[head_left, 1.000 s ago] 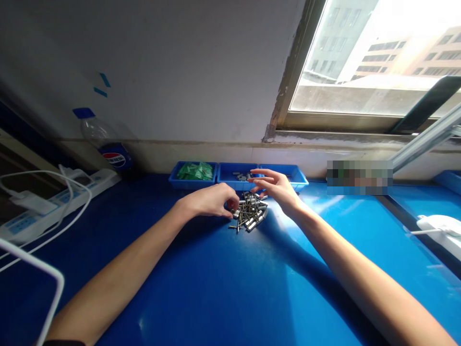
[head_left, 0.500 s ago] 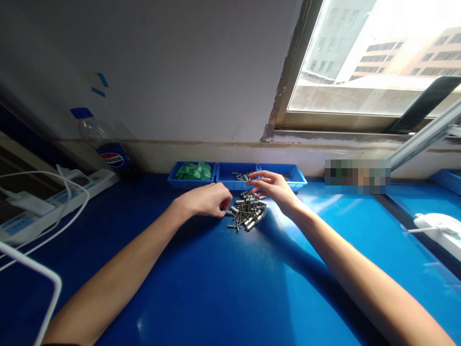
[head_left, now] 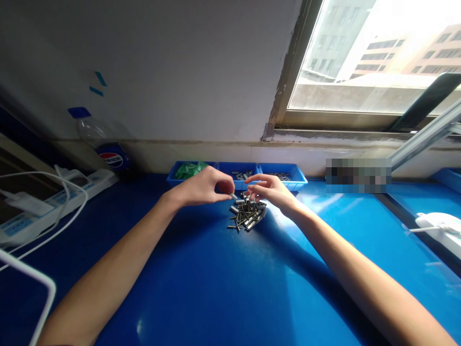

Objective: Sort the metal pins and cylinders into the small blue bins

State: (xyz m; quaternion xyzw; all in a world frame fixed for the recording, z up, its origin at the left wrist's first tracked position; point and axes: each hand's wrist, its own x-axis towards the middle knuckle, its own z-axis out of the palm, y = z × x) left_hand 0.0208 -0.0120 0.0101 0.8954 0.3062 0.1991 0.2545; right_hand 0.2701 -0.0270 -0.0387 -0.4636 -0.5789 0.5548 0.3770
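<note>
My left hand (head_left: 203, 186) is at the left edge of a pile, thumb and forefinger pinched on a short silver metal post (head_left: 233, 196). The post is tilted and sits just above the pile. Over the pile's far right side hangs my right hand (head_left: 273, 191), its fingers slightly curled and apart, with nothing visible between them. The mixed pile (head_left: 248, 215) of thin brassy screws and silver metal posts lies on the blue table. Behind it, the middle blue bin (head_left: 239, 166) contains similar silver posts, and the right bin (head_left: 300, 178) contains thin screws.
A left blue bin (head_left: 173, 178) with green plastic packets stands partly behind my left hand. Farther left are a cola bottle (head_left: 111, 156) and a white power strip (head_left: 97, 181) with cables. A white device (head_left: 441, 228) lies at the right, below a window.
My left hand has risen from the pile's left edge with a silver post in its pinch. My right hand has shifted slightly, showing more of the right bin's screws.
</note>
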